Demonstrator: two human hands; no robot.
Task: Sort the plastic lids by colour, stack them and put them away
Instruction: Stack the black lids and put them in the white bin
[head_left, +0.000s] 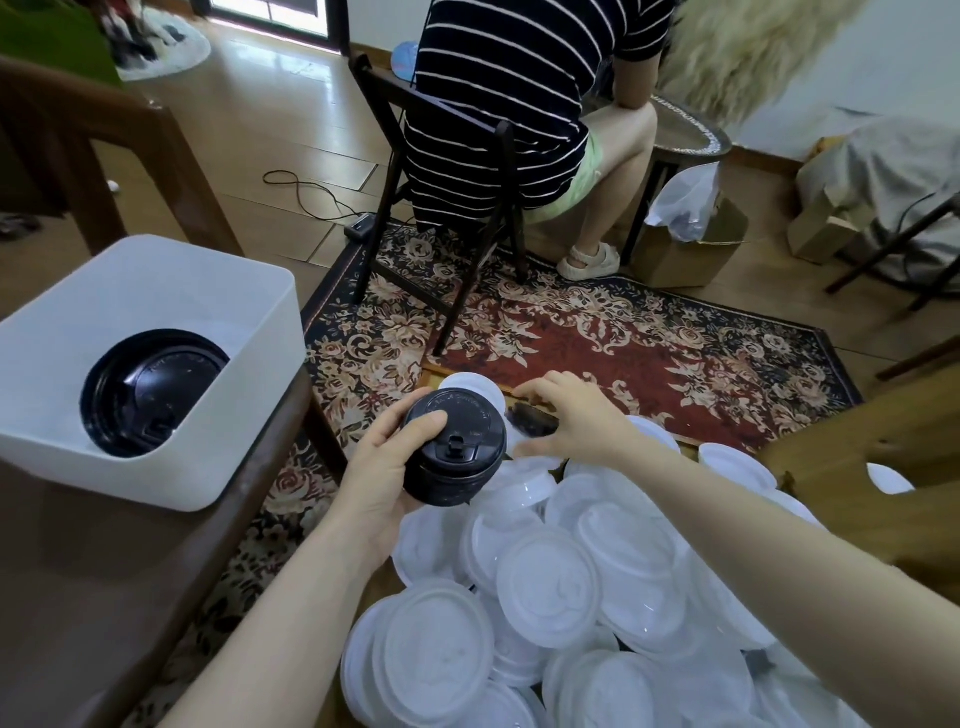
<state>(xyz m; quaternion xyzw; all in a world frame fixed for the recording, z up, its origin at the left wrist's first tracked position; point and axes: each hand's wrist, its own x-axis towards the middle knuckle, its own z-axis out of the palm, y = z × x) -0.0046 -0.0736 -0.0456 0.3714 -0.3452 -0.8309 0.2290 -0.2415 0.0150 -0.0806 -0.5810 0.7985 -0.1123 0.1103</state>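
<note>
- The left hand (382, 467) grips a stack of round black plastic lids (453, 448), thumb on top, just above the heap of white plastic lids (571, 587).
- The right hand (571, 415) pinches one black plastic lid (535, 420) at the heap's far edge.
- Left of the heap, a white plastic bin (171, 291) holds more black lids (150, 389).

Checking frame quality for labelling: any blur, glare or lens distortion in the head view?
Head view: wide-angle bending at the edges; daylight glare on the wooden floor; right hand and the black lid at its fingertips slightly motion-blurred; left hand and its stack of black lids sharp.
</note>
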